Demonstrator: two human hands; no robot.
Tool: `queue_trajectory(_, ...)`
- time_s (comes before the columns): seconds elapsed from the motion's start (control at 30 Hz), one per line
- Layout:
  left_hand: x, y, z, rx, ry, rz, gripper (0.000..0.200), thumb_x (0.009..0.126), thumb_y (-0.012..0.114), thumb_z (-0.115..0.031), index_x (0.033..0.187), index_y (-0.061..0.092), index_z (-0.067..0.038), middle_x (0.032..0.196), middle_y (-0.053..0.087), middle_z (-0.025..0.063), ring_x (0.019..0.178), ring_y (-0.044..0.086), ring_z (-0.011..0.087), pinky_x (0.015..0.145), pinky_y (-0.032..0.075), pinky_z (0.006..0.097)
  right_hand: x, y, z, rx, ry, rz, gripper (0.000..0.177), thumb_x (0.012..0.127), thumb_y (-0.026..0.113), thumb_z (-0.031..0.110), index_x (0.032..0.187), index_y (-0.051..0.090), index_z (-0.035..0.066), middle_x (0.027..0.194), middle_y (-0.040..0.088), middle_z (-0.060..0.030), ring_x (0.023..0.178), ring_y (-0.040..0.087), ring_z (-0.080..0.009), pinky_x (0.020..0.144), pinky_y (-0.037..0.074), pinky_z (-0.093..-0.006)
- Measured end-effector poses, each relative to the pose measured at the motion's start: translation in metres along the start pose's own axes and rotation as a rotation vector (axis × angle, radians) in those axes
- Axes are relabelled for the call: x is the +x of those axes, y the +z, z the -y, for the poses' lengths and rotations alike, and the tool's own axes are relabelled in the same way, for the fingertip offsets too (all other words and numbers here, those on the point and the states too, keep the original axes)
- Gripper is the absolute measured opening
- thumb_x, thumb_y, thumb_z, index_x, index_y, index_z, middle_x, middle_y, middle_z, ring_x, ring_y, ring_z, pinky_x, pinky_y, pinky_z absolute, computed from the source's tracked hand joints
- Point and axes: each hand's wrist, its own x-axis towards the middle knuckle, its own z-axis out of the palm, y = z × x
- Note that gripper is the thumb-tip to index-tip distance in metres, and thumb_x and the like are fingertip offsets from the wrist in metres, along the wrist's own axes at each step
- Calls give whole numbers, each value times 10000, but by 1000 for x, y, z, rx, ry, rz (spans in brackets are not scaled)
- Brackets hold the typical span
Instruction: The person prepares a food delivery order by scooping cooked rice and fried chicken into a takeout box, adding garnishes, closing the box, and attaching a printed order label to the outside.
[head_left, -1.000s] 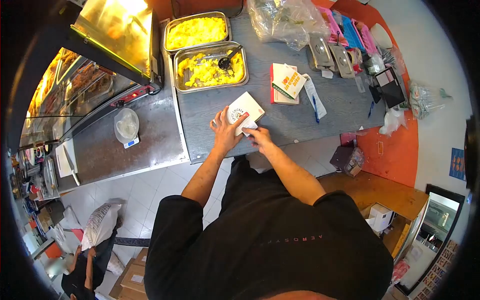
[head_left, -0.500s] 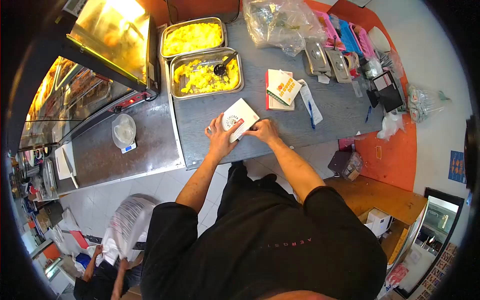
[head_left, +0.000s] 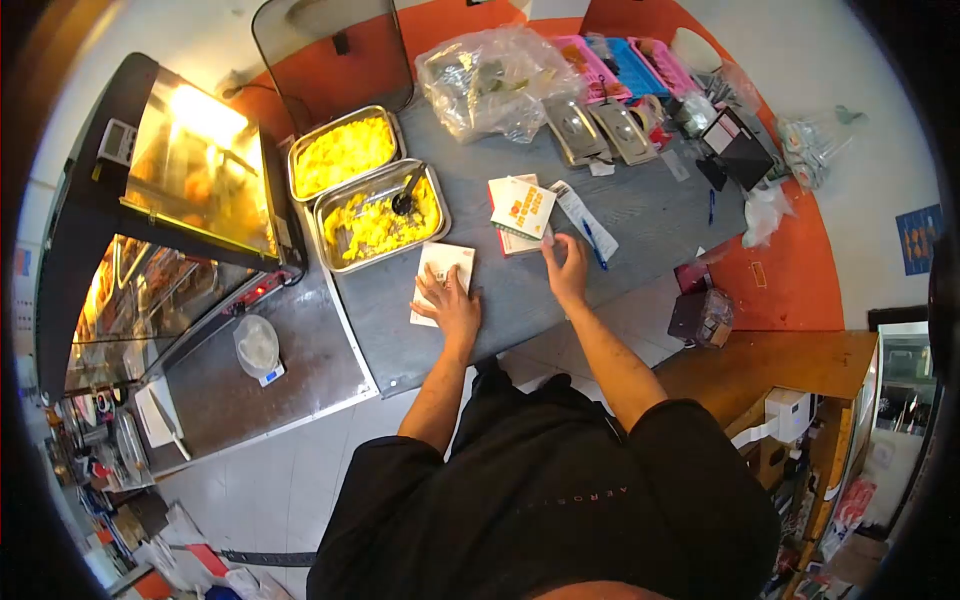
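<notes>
My left hand (head_left: 452,308) lies with fingers spread over a flat white box (head_left: 448,262), which rests on the grey counter beside the food trays. Some of the print on its top is covered by the fingers. To the right, my right hand (head_left: 568,270) is raised over the counter, fingers extended and apart, holding nothing. Its fingertips are close to the lower right corner of a small flat box with orange lettering (head_left: 524,207). That box sits askew on a red and white one (head_left: 513,243). Beside them is a paper slip (head_left: 573,205) with a blue pen (head_left: 597,240) across it.
Two metal trays of yellow food stand at the upper left, the nearer tray (head_left: 447,222) with a black spoon (head_left: 404,202). A lit food warmer (head_left: 190,170) is at far left. Clear plastic bags (head_left: 500,85), lidded metal containers (head_left: 572,130) and pink baskets (head_left: 590,70) line the back.
The white box, held in both hands before, now lies on the counter under my left hand. My right hand has left it and moved right, towards the stacked boxes. The view has shifted.
</notes>
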Motion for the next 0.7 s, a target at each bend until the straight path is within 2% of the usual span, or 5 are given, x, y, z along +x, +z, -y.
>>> queue_trajectory(0.23, 132, 80, -89, -1295, -306, -22, 737, 891, 620, -427, 1359, 383, 91, 1301, 505, 251, 1215, 505, 301, 1023, 375, 369, 105, 30, -36, 453, 512, 506, 696, 874, 618, 533, 1298, 528, -10, 1189, 623, -131, 1083, 578, -201, 907, 437, -356)
queue_trajectory(0.27, 151, 76, -88, -1404, -397, 422, 690, 883, 638, -379, 1340, 419, 90, 1213, 566, 218, 1098, 563, 253, 921, 430, 338, 107, 30, -27, 449, 504, 517, 696, 874, 618, 533, 1298, 528, -10, 1189, 623, -131, 1083, 578, -201, 907, 437, -356)
queue_trajectory(0.3, 155, 68, -85, -1473, -484, 880, 645, 875, 657, -330, 1321, 456, 90, 1124, 626, 184, 981, 621, 206, 819, 485, 306, 105, 30, -21, 406, 545, 506, 677, 877, 616, 529, 1282, 541, -9, 1162, 635, -127, 1053, 592, -197, 871, 455, -351)
queue_trajectory(0.47, 129, -74, -64, -1079, -21, 689, 534, 841, 697, -283, 1277, 552, -12, 941, 634, 10, 706, 512, 67, 594, 405, 231, 54, 20, 49, 413, 519, 438, 501, 923, 594, 455, 1166, 625, 19, 1043, 684, -69, 938, 634, -143, 790, 494, -303)
queue_trajectory(0.7, 78, -113, 101, -1150, -181, 1010, 617, 850, 662, -128, 1397, 395, -24, 1338, 519, 99, 1236, 488, 190, 1062, 369, 345, -85, 125, 73, 567, 300, 706, 531, 916, 615, 339, 1295, 488, -11, 1158, 625, -149, 1038, 608, -205, 895, 485, -335)
